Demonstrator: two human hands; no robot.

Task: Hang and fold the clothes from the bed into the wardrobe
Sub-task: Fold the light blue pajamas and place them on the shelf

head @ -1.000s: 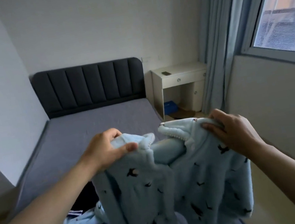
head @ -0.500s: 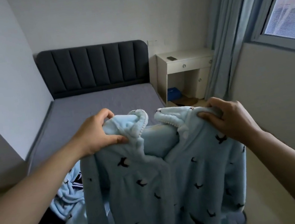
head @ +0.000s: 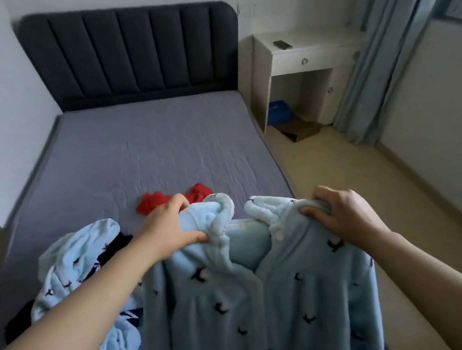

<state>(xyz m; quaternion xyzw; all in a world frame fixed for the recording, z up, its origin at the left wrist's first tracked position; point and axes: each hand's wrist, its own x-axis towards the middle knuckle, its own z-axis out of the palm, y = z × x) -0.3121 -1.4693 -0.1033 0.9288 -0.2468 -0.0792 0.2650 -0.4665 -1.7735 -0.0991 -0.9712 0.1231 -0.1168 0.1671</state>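
Okay, fingers (head: 196, 238) of my left hand (head: 172, 230) curl round one shoulder of the blue fleece top (head: 246, 309), and my right hand (head: 343, 214) grips the other shoulder. The top hangs spread between them, in front of the bed (head: 142, 146). Left of it on the bed I see a crumpled blue garment (head: 85, 260) over dark clothes (head: 114, 244). Beyond, red cloth (head: 153, 201). Nightstand (head: 310, 51) sits beside the curtain (head: 385, 42).

Pyjama top (head: 246, 309), between left hand (head: 169, 234) and right hand (head: 343, 214): fluffy pale-blue fleece, matt. Bed sheet (head: 142, 146), beyond the hands: grey cloth, matt, faintly creased. Headboard (head: 136, 53): dark padded upholstery.
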